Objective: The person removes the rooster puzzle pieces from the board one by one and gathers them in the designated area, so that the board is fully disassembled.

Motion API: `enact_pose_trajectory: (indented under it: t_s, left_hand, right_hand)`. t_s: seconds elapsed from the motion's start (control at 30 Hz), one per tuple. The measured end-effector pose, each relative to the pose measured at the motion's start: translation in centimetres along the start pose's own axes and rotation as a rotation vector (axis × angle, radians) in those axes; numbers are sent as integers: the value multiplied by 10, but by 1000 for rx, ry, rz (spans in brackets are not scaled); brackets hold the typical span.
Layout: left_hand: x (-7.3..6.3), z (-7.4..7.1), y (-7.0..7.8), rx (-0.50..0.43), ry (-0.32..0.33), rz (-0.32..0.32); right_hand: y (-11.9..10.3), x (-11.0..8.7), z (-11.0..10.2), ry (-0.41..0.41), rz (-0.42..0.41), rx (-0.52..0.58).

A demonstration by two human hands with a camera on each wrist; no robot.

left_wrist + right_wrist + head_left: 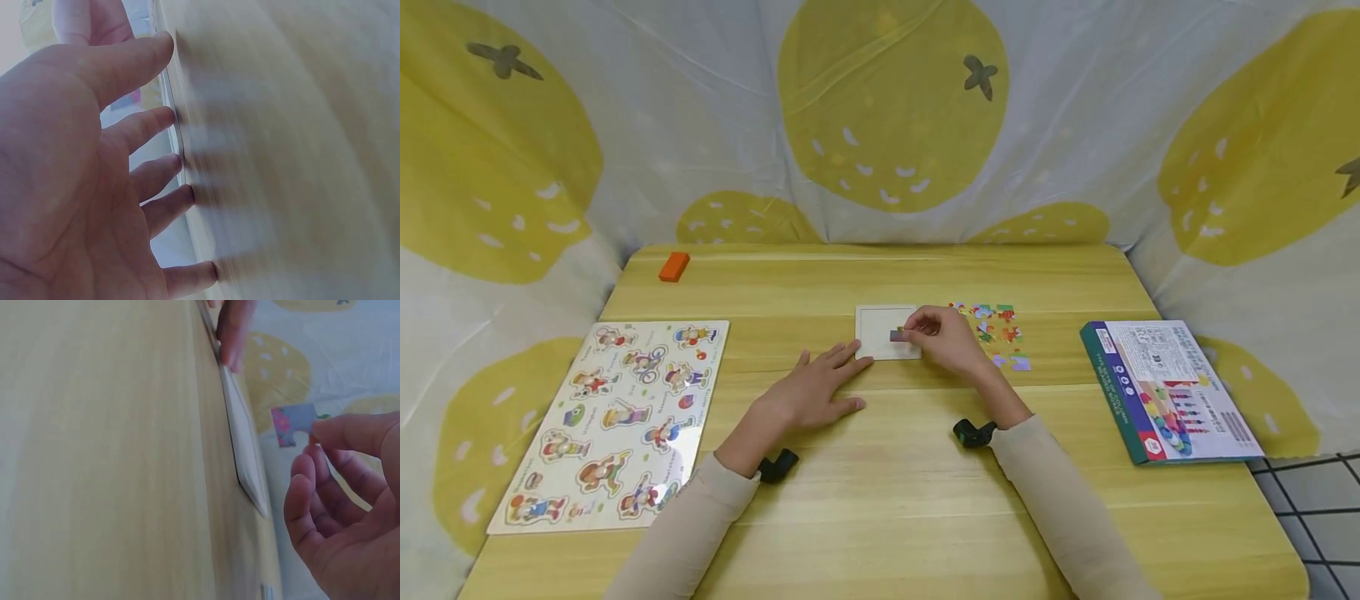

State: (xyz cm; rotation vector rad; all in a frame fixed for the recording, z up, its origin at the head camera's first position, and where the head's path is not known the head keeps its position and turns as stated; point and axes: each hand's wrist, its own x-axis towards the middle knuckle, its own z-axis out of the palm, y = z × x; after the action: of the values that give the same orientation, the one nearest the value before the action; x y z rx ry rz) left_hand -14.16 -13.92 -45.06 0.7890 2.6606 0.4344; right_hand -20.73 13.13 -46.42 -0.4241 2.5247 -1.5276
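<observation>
My right hand (950, 337) pinches a jigsaw puzzle piece (294, 424) between thumb and fingers, above the right half of a small white puzzle frame (874, 332). The piece is greyish purple with pink flowers along one edge. My left hand (808, 390) lies with straight, spread fingers on the table, its fingertips right at the frame's left edge. In the left wrist view the fingers (159, 172) reach down along that edge. Several loose puzzle pieces (1011, 335) lie in rough rows just right of the frame, partly hidden behind my right hand.
A white board with cartoon sports figures (625, 417) lies at the left of the wooden table (880, 500). An orange block (674, 267) sits at the back left. At the right lies a green-edged box (1172, 392). A fruit-patterned cloth (715, 125) hangs behind the table.
</observation>
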Motion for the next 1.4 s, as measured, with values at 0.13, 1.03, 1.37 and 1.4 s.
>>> enact_pose_trajectory:
  t_s: [0.13,1.03,1.37,1.4]
  left_hand:
    - [-1,0,0,-6,13,6]
    - [-3,3,-2,-13,14,9]
    - [-3,3,0,-6,17,11]
    - [-3,3,0,-5,16,11]
  right_hand:
    - [4,-8,-16,20,10,-9]
    - [40,-43,-73,-27,83,-164]
    - [42,-39,-73,-41,89,-235]
    - [41,-38,-73,-43,85,-251]
